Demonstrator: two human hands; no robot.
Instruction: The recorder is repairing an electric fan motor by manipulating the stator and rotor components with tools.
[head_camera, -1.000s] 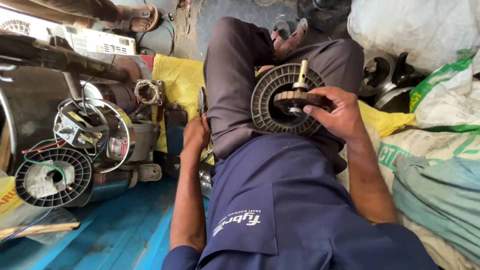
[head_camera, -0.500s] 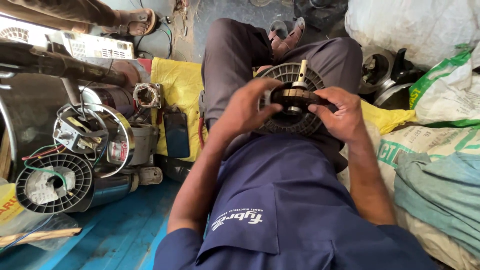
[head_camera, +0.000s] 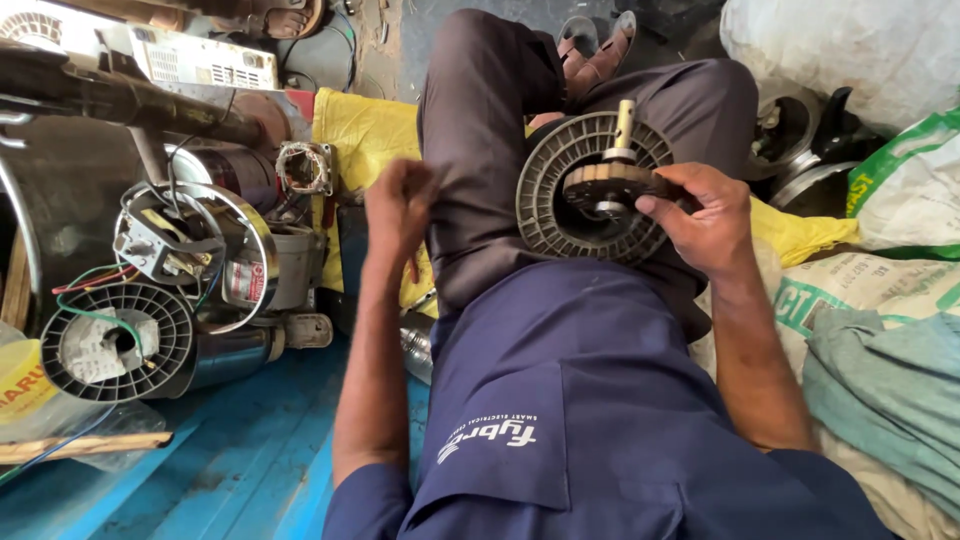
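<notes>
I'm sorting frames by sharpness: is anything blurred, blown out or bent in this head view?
Head view: the left hand is smeared by motion blur; the right hand and the ribbed round motor part it holds are sharp; the white sack at top right is nearly overexposed; the edges bow from the wide lens.

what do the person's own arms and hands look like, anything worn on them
Both arms are bare from just above the elbow down. The left hand and right hand wear no gloves, and no watch, ring or band shows on either wrist. Short sleeves of a dark blue work shirt cover the upper arms; the shirt has a chest pocket with a small white printed logo.
</notes>
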